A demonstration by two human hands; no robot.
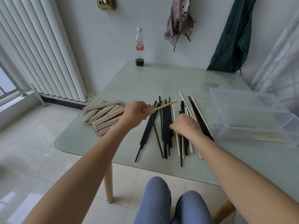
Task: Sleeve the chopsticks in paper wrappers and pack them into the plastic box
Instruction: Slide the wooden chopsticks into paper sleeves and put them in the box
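Right now I judge sleeving is underway: my left hand [135,111] grips a paper wrapper [153,109] with a pale chopstick [166,105] inside, my right hand [186,125] rests flat, fingers straight, on loose chopsticks [165,126], needing its mate before the plastic box [252,117] to the right.

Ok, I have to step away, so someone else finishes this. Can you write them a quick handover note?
Left hand holds a paper wrapper with a light wooden chopstick partly sleeved.
Right hand rests on the loose chopsticks, black and light mixed, on the glass table.
Empty wrappers are piled to the left.
Plastic box, right, open, holds a few pale sticks.
Left: sleeve and pack nearly everything.
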